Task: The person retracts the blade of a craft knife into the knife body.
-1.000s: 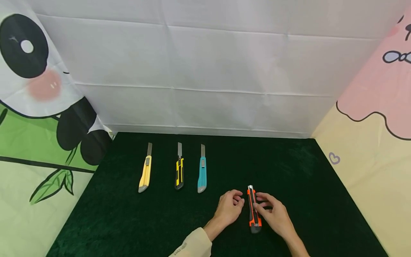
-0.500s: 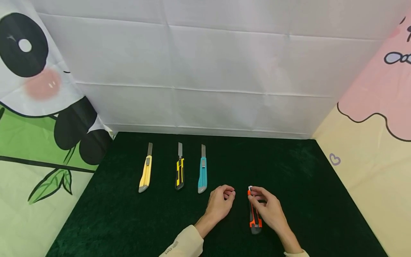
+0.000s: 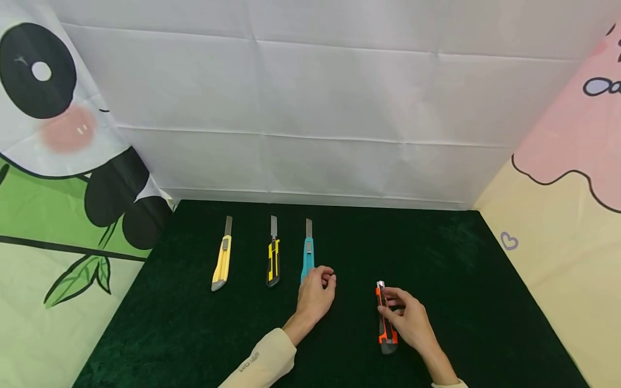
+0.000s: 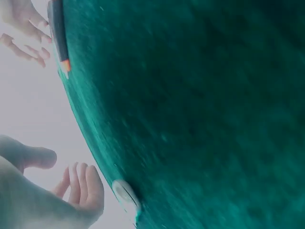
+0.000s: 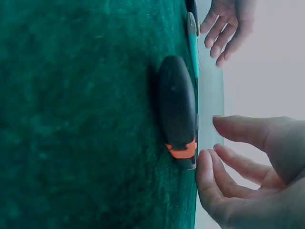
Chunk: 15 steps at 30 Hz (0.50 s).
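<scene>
My left hand (image 3: 316, 296) hovers at the lower end of a teal utility knife (image 3: 308, 254), hiding its grey butt. Its fingers are loosely bent with nothing between them; the left wrist view shows thumb and fingers apart. My right hand (image 3: 409, 319) is beside an orange and black utility knife (image 3: 388, 335) on the cloth. In the right wrist view, thumb and fingers of the right hand (image 5: 252, 167) are spread alongside this knife (image 5: 176, 102), and no grip on it shows. Only a short silver tip shows at its far end, while the teal one has its blade out.
A pale yellow utility knife (image 3: 222, 263) and a black and yellow one (image 3: 274, 264) lie to the left, blades out and pointing away. Dark green cloth (image 3: 184, 323) covers the table. A white sheet (image 3: 339, 97) hangs behind it, with printed sheets on both sides.
My left hand has moved left, away from the orange knife to over the teal one. My right hand shifted slightly up the orange knife, then back down. The knives stay in place.
</scene>
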### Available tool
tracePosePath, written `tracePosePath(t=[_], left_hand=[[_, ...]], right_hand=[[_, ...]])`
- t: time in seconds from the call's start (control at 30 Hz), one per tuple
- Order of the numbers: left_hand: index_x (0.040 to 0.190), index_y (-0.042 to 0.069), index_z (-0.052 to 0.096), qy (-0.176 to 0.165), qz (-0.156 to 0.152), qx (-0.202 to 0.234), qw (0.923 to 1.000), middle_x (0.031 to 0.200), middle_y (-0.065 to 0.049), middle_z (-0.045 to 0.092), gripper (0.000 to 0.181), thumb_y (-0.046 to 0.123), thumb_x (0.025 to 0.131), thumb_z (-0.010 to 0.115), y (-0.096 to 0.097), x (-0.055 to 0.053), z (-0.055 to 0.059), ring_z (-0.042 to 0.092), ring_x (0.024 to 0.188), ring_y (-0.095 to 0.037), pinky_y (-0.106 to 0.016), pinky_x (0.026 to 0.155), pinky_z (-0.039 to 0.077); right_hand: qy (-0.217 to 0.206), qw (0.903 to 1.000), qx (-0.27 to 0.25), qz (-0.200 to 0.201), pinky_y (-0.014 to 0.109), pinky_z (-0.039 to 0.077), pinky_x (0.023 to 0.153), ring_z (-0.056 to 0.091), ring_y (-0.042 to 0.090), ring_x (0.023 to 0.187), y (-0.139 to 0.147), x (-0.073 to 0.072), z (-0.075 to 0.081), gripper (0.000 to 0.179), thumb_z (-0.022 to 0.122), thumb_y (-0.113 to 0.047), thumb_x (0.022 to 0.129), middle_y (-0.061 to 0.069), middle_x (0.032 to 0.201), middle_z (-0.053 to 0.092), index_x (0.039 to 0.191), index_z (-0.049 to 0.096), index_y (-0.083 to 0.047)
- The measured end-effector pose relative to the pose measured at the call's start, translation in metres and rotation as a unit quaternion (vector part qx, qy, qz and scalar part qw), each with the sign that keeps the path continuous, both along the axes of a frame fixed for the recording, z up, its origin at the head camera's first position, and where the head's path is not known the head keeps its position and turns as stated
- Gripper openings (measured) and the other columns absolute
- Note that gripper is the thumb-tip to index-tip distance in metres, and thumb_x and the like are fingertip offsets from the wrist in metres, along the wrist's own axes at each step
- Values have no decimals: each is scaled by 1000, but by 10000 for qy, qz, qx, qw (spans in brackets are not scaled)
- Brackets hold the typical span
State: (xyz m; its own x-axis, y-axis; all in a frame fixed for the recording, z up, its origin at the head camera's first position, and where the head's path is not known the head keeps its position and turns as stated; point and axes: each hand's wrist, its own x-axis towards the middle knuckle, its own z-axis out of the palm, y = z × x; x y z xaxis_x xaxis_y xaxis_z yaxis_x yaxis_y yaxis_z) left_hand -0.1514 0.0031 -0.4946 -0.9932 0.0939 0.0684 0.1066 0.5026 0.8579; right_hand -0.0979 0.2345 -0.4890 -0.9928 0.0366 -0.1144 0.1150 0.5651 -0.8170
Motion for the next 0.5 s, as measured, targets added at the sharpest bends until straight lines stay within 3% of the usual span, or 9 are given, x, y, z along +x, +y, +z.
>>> tracePosePath(t=[0.17, 0.5], left_hand=[[122, -1, 65, 86, 448, -222, 9987, 113, -15, 60, 24, 8, 100, 66, -7, -7, -3, 56, 99, -27, -45, 83, 51], [130, -3, 61, -105, 773, -333, 9964, 114, -17, 54, 32, 7, 100, 65, -15, -20, -7, 50, 95, -27, -42, 79, 49]], right_hand=[[-146, 9999, -29, -5, 25, 56, 81, 63, 25, 109, 3, 1, -4, 43, 77, -2, 87, 14, 125, 61, 129, 65, -5], [-134, 9999, 54, 69, 25, 55, 84, 61, 25, 111, 6, 3, -8, 44, 77, -1, 86, 13, 125, 60, 129, 66, -6]])
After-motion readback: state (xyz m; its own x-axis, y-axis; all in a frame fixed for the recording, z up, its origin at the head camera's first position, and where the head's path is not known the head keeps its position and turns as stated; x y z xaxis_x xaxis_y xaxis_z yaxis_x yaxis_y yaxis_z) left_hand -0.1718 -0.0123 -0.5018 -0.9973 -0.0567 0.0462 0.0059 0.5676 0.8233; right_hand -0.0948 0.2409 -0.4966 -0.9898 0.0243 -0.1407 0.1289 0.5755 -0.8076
